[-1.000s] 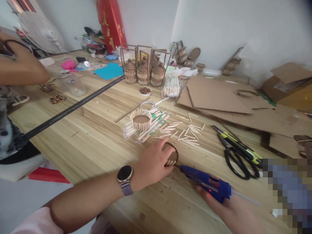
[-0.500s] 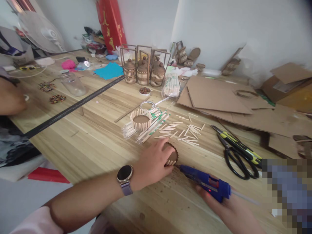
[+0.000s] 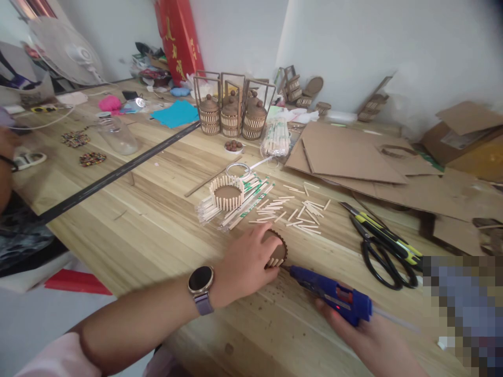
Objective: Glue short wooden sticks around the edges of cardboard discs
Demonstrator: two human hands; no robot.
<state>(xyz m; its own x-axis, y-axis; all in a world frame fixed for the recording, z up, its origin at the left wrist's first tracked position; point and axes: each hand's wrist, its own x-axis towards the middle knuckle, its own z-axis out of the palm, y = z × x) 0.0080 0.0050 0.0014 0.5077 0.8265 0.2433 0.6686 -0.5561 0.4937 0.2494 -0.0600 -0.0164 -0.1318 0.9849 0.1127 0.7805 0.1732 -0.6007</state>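
Glue gun (image 3: 334, 296) wrapped in the right hand (image 3: 365, 332), its nozzle sat just beside the edge of a brown disc (image 3: 280, 248), which the left hand (image 3: 247, 259) clamped at the near part of the wooden surface (image 3: 157, 241). A slip of the nozzle could have burned the nearby fingertips, and a shifting grip could have knocked the pale sticks (image 3: 276, 261) askew. The disc looked round and flat-faced, its dark rim finely ridged, a short row of sticks along its near edge; the hand hid the rest.
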